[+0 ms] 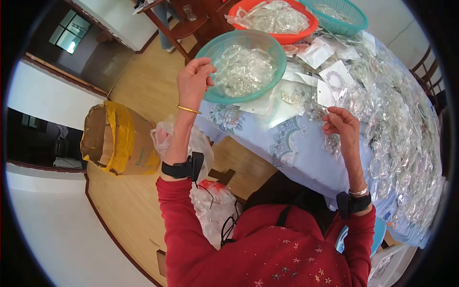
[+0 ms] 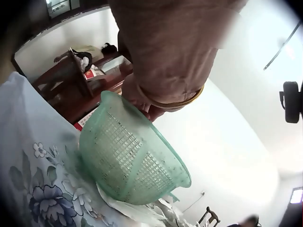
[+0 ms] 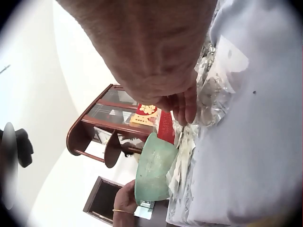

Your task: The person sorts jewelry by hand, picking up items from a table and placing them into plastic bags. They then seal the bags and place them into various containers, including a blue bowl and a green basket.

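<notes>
My left hand (image 1: 195,83) is at the left rim of a green plastic basket (image 1: 239,99), its fingers loosely bent and nothing visible in them. Inside the basket lies a heap of small clear plastic packets (image 1: 248,69). In the left wrist view the fingers are partly hidden behind the wrist, close to the basket's mesh wall (image 2: 132,156). Over the table's near side hovers my right hand (image 1: 343,126), fingers slightly curled and holding nothing visible. Beside it are clear packets (image 1: 332,143) and a white card (image 1: 325,93) in a bag.
Packets (image 1: 406,143) are spread thickly over the right of the flowered tablecloth (image 1: 287,138). Behind stand a red basket (image 1: 313,24) and a teal basket (image 1: 361,21), both with packets. On the floor at left are a cardboard box (image 1: 141,143) and plastic bags (image 1: 213,215).
</notes>
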Demonstrator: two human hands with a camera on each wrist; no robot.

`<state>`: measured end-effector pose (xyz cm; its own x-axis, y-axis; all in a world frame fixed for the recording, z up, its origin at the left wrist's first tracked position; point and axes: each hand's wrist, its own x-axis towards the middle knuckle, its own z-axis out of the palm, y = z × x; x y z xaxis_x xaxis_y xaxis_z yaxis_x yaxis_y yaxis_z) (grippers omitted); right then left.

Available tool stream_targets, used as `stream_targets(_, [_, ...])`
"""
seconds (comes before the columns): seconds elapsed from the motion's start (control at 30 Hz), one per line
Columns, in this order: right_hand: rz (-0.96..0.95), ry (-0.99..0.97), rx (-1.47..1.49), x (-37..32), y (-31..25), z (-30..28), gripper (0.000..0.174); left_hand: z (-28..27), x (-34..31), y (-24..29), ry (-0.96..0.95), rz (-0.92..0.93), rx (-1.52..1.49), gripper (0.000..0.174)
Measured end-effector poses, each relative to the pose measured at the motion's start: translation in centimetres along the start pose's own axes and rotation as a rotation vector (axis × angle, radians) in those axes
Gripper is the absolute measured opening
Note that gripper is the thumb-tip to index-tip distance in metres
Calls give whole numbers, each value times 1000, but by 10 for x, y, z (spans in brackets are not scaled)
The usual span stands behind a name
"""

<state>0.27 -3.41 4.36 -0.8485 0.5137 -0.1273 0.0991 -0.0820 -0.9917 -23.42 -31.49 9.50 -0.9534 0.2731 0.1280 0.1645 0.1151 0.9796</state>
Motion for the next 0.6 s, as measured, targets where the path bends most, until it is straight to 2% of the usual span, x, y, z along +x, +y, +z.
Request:
stream_targets(0.07, [0,-2,-20,7,1,1,23,9,5,-4,-51,29,91,37])
stream_targets(0.13, [-194,23,-175,18,12,12,26,24,11,-6,-150,100,289,40])
stream_targets(0.17, [-291,35,-251,22,13,19,28,34,11,-6,-150,100,289,40])
stream_targets(0.2, [-290,36,-249,25,9,29,28,45,10,-5,-174,228,464,39])
stream_targets(0.23, [-267,-3,-178,30,0,44,35,53,10,-2,-197,359,641,39])
stream_targets(0.27, [-247,-42,-105,35,-8,58,44,57,9,1,-197,363,645,39])
stream_targets(0.3, [-251,-40,-101,40,-16,73,44,60,7,6,-210,365,637,39])
stream_targets(0.37, [-65,-49,-21,51,-29,95,64,62,0,13,-235,369,624,38])
stream_targets(0.4, [-69,-50,-16,56,-31,99,64,59,-3,15,-235,373,629,38])
stream_targets(0.5, [104,-87,184,68,-32,107,82,43,-12,16,-107,356,519,37])
stream_targets(0.53, [106,-88,186,68,-34,110,82,34,-9,16,-107,354,522,37])
stream_targets(0.6, [114,-129,220,66,-40,117,79,16,-2,20,109,389,263,32])
